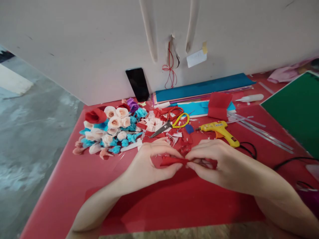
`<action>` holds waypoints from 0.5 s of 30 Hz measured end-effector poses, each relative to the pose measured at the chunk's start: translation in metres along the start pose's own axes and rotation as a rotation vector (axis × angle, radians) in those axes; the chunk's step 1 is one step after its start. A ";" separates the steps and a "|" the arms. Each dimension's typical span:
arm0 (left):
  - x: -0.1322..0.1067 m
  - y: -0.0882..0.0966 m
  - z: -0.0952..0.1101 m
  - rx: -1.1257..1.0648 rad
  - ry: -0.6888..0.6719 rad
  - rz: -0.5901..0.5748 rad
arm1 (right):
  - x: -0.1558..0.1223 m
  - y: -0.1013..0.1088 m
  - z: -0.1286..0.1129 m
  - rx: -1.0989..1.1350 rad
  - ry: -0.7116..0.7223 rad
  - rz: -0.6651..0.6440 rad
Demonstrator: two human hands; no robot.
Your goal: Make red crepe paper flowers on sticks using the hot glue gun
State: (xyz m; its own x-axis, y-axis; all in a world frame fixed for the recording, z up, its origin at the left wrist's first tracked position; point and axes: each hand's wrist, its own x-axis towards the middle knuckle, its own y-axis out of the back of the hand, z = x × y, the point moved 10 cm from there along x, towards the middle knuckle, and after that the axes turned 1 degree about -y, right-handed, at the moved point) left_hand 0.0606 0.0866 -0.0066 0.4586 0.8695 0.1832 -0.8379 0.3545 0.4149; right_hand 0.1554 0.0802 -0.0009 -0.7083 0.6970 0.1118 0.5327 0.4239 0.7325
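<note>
Over the middle of the red table, my left hand pinches a small red paper flower piece between thumb and fingers. My right hand meets it from the other side, its thumb and fingers closed on the narrow end of the same piece. What else the right fingertips may hold is hidden. Just beyond my hands lie scissors with one red and one yellow handle, on a litter of red and white paper scraps. A yellow glue gun rests past my right hand.
A heap of paper flowers sits at the left. A phone leans on the wall. Blue paper, folded red paper, clear glue sticks, a white bottle and a green board lie behind and to the right.
</note>
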 end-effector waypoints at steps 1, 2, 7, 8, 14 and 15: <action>0.000 0.000 -0.002 -0.005 0.014 0.000 | 0.000 0.000 0.000 -0.002 0.000 -0.001; 0.000 0.000 -0.004 -0.012 0.021 0.000 | 0.000 0.001 0.000 -0.006 0.001 0.000; 0.000 0.002 -0.002 -0.069 0.000 0.006 | 0.001 0.002 -0.003 0.015 0.012 0.000; 0.000 0.002 -0.001 -0.072 -0.006 0.007 | 0.001 0.001 -0.004 0.025 0.015 -0.005; 0.000 0.008 -0.001 -0.086 -0.009 0.048 | -0.001 0.004 -0.007 0.000 0.042 0.002; 0.000 0.010 -0.001 -0.085 -0.004 0.062 | -0.002 0.006 -0.007 -0.019 0.048 0.021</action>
State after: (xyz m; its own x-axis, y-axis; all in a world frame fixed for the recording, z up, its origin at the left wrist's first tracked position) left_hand 0.0518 0.0907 -0.0038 0.4057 0.8895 0.2099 -0.8869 0.3277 0.3255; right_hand 0.1568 0.0766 0.0079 -0.7187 0.6769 0.1587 0.5392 0.3986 0.7419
